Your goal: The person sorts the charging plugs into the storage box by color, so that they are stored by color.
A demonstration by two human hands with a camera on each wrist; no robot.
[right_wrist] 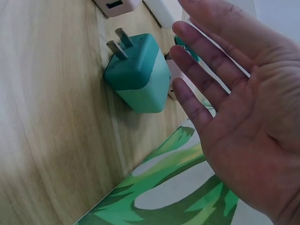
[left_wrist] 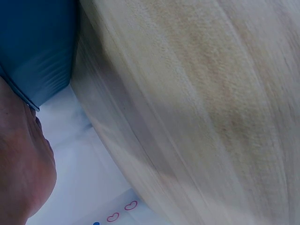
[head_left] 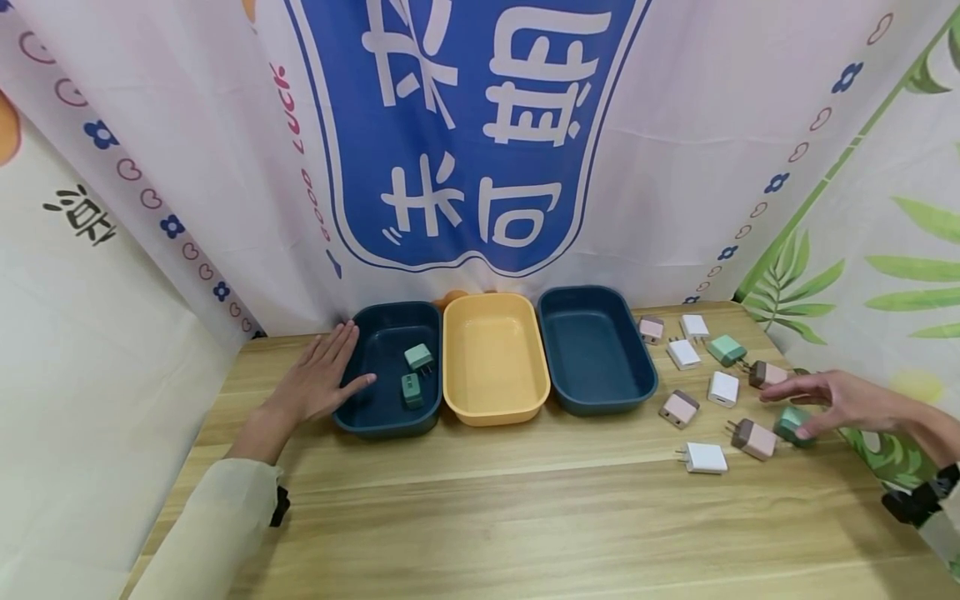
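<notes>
On the white cloth (head_left: 675, 208) behind the far edge of the surface (head_left: 480, 517), the pink-red words "GOOD LUCK" (head_left: 298, 148) run upward along the left of a blue panel (head_left: 474, 150). The panel bears large white Chinese characters in two columns: 未 (head_left: 423, 197) with what looks like 来 (head_left: 412, 62) above it, creased and cut by the frame, and 可 (head_left: 517, 215) below 期 (head_left: 547, 79). Beyond the surface's far left corner, a black character (head_left: 78, 215) marks the side cloth (head_left: 90, 358), too distorted to read surely.
</notes>
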